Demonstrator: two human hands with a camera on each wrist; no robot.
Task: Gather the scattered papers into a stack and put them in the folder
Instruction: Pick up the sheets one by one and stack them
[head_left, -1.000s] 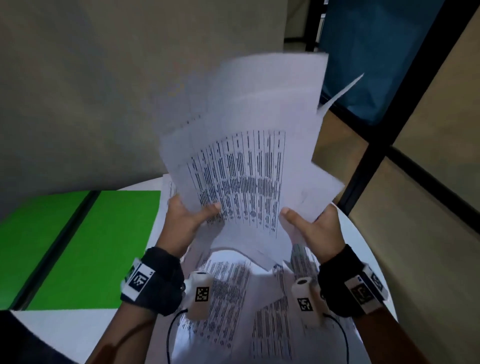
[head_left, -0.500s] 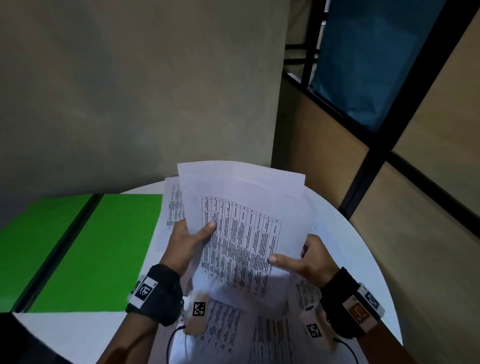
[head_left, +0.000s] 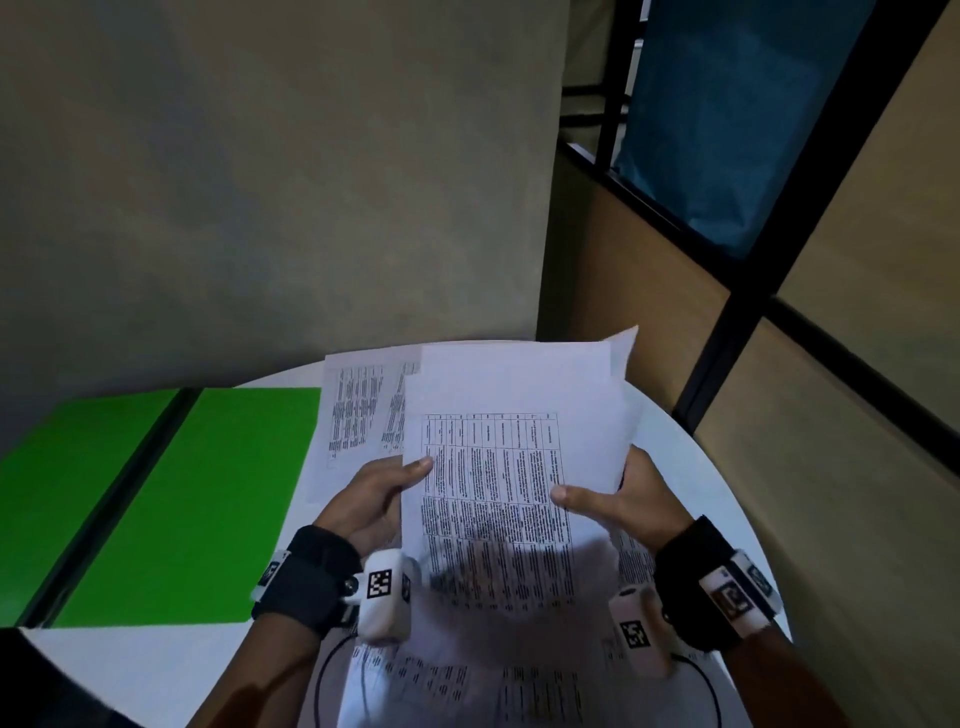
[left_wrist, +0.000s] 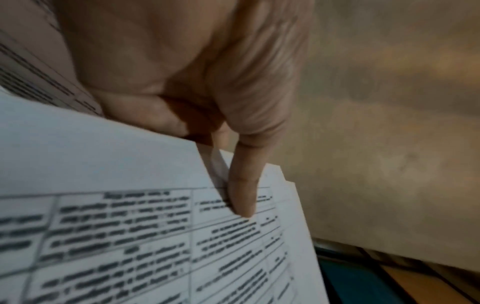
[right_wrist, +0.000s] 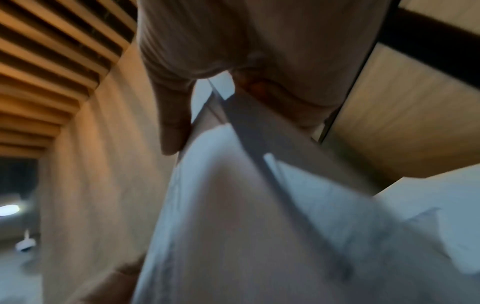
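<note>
Both hands — left hand (head_left: 374, 499) and right hand (head_left: 631, 501) — grip the half-squared stack of papers (head_left: 511, 462) above the table (head_left: 696, 467); loose sheets (head_left: 358, 415) and open green folder (head_left: 197, 499) remain.

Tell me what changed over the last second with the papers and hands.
The sheaf of papers came down from head height to just above the table, and its fanned sheets closed into a neater stack. Both hands dropped with it. The left hand and right hand kept their grip on its sides. The green folder stayed open, and loose sheets stayed on the table.
</note>
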